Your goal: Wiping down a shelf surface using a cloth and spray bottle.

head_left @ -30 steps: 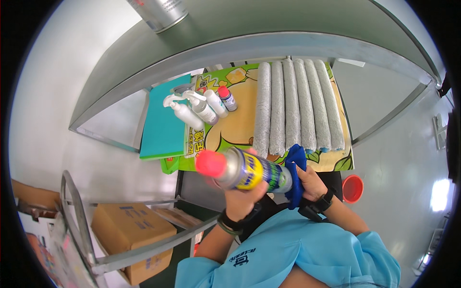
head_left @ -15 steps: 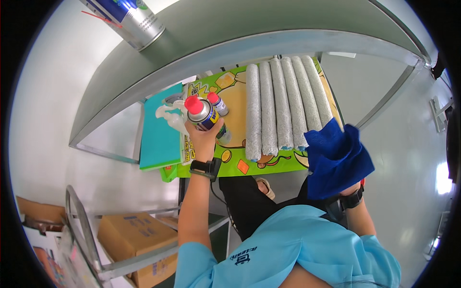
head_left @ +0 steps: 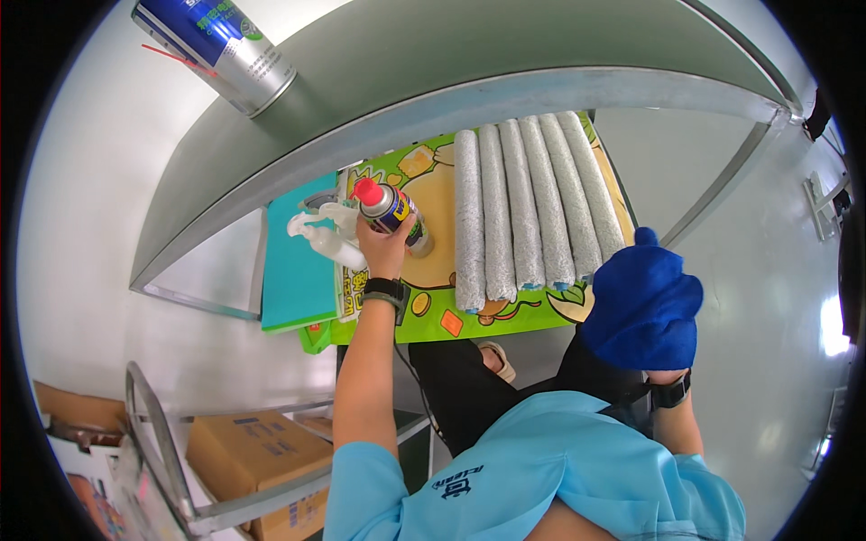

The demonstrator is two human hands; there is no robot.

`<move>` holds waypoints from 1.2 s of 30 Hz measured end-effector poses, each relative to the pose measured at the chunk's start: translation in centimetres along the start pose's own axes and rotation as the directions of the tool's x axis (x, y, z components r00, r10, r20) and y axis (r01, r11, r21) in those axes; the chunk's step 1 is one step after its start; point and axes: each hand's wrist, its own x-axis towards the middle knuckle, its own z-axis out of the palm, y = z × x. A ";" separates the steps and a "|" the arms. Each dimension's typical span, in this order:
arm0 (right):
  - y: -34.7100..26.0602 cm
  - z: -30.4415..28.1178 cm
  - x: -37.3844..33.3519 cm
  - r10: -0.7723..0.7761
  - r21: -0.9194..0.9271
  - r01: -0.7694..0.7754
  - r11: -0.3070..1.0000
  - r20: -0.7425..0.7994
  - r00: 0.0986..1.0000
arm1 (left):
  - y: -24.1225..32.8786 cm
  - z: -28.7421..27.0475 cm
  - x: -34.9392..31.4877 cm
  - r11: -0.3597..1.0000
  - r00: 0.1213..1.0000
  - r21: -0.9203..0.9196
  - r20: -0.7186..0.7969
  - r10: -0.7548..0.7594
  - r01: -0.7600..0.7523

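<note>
A white spray bottle (head_left: pixel 330 243) stands just left of your left fingers (head_left: pixel 403 233), which grip the red-capped can (head_left: pixel 390 209) over the bench (head_left: pixel 528 323); base contact cannot be confirmed. Right of those fingers lie six grey fluffy rolls (head_left: pixel 529 212). Farther right, a blue cloth (head_left: pixel 642 307) covers your right hand (head_left: pixel 666 376), its fingers' state undeterminable.
</note>
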 end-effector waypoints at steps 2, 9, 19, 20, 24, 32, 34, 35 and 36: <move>-0.8 0.8 0.2 0.015 -0.594 -0.065 0.802 -0.089 0.996 | -0.2 0.0 -0.1 0.996 1.000 -0.092 -0.010 -0.018 0.017; -0.2 8.3 3.4 -0.405 -0.954 -0.036 0.299 -0.161 0.900 | -0.8 -0.5 0.1 0.998 1.000 0.059 -0.003 0.025 -0.025; -4.8 13.2 8.0 -0.453 -0.954 0.122 -0.274 0.240 0.859 | 7.7 -2.5 -2.6 0.888 0.984 0.458 -0.172 0.044 0.040; -5.2 13.6 8.1 -0.441 -0.944 0.111 -0.310 0.246 0.863 | 9.8 -2.8 -3.1 0.891 0.980 0.445 -0.123 0.158 -0.088; -5.8 15.3 8.1 -0.285 -0.837 -0.010 -0.547 0.175 0.942 | 19.6 -4.3 -5.1 0.868 0.909 0.290 0.016 0.416 -0.403; -5.8 15.3 9.6 -0.532 -0.928 0.237 -0.287 0.360 0.766 | 36.6 -8.6 2.5 0.910 0.910 0.044 -0.029 0.413 -0.412; -5.9 15.3 9.5 -0.374 -0.836 0.213 -0.506 0.435 0.819 | 38.8 -8.7 6.0 0.913 0.926 0.176 -0.017 0.377 -0.368; -5.9 15.4 9.4 -0.360 -0.826 0.238 -0.511 0.457 0.813 | 39.6 -8.7 7.7 0.911 0.943 0.254 0.009 0.333 -0.324; -5.8 15.5 9.2 -0.319 -0.838 0.239 -0.490 0.427 0.846 | 40.3 -8.7 9.3 0.903 0.954 0.317 0.028 0.298 -0.291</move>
